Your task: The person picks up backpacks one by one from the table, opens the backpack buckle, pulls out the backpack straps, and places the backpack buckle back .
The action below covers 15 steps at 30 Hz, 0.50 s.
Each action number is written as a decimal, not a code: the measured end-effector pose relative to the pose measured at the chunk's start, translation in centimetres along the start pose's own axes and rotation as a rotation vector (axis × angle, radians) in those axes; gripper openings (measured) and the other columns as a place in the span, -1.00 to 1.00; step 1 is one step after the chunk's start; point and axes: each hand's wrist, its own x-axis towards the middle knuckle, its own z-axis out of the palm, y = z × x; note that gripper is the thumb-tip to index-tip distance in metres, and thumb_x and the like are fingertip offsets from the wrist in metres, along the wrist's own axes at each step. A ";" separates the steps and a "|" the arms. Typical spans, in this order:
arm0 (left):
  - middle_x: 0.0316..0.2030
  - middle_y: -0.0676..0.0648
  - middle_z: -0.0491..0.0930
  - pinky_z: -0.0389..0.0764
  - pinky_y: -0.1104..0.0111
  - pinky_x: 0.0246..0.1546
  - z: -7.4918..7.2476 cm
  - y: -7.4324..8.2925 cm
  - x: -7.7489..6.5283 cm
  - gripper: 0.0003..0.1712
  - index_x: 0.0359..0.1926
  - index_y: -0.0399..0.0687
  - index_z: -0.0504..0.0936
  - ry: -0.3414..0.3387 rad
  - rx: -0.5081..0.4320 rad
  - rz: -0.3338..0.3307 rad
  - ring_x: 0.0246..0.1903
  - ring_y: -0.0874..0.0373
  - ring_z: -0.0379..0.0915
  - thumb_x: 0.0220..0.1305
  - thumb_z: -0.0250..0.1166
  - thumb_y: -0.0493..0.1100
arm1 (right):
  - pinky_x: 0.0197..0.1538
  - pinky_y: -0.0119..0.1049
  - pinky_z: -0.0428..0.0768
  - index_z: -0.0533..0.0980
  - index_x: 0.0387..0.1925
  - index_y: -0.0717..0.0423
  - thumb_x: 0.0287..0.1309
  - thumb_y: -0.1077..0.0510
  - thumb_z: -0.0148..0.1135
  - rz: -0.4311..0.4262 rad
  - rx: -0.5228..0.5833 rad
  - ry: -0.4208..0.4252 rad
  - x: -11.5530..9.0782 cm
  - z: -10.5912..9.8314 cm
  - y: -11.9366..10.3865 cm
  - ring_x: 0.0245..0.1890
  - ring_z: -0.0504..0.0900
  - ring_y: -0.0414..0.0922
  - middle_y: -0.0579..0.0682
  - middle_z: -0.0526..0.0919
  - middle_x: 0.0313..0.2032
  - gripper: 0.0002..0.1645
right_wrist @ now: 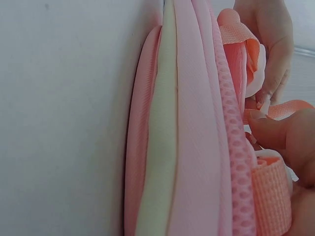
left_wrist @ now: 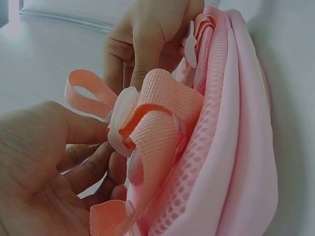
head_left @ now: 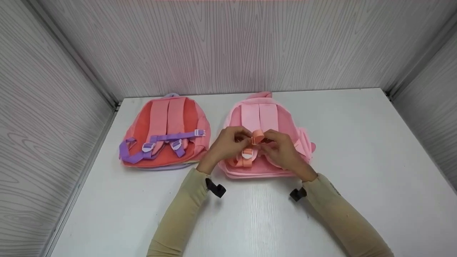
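Note:
A pink backpack (head_left: 234, 175) lies with its shoulder straps and mesh back facing up. Over its lower half my left hand (head_left: 230, 142) pinches a small white strap buckle at its edge. Orange webbing (left_wrist: 157, 128) threads through this buckle (left_wrist: 120, 115), and a loop of it stands up between the hands. From the other side my right hand (head_left: 282, 150) pinches the orange webbing (right_wrist: 295, 108) close to the buckle, fingertips almost meeting the left ones. A second white buckle (head_left: 247, 154) with orange webbing rests on the backpack below the left hand.
To the left lies a coral-and-pink backpack (head_left: 194, 117) with purple straps (head_left: 178, 136), also back side up. Both bags are on a white table (head_left: 257, 214), near the wood-grain panel (head_left: 232, 46) at its far edge. Side panels flank the table.

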 end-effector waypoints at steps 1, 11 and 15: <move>-0.11 -0.08 0.79 0.68 0.30 -0.04 0.0 0.0 0.0 -0.78 0.03 -0.14 0.76 0.001 0.000 0.000 -0.15 0.15 0.66 0.47 0.30 -0.23 | 0.05 -0.02 0.78 0.74 -0.06 0.22 0.34 0.35 0.41 0.004 0.001 -0.002 0.0 0.0 0.0 -0.07 0.78 0.07 0.10 0.76 -0.15 -0.83; -0.06 -0.03 0.77 0.67 0.30 -0.04 0.0 0.0 -0.2 -0.70 0.08 -0.07 0.73 -0.041 0.020 0.018 -0.09 0.13 0.66 0.34 0.43 -0.20 | 0.07 -0.04 0.78 0.75 -0.06 0.18 0.35 0.34 0.41 0.048 -0.021 -0.020 0.1 0.0 -0.3 -0.08 0.76 -0.01 0.08 0.76 -0.15 -0.83; -0.09 0.01 0.78 0.64 0.33 -0.10 0.2 -0.1 -0.4 -0.68 0.07 0.00 0.75 -0.035 0.016 0.023 -0.12 0.15 0.65 0.32 0.51 -0.12 | 0.05 -0.06 0.78 0.76 -0.06 0.16 0.35 0.30 0.43 0.049 -0.052 -0.026 0.0 0.0 -0.3 -0.14 0.73 -0.04 0.05 0.76 -0.17 -0.83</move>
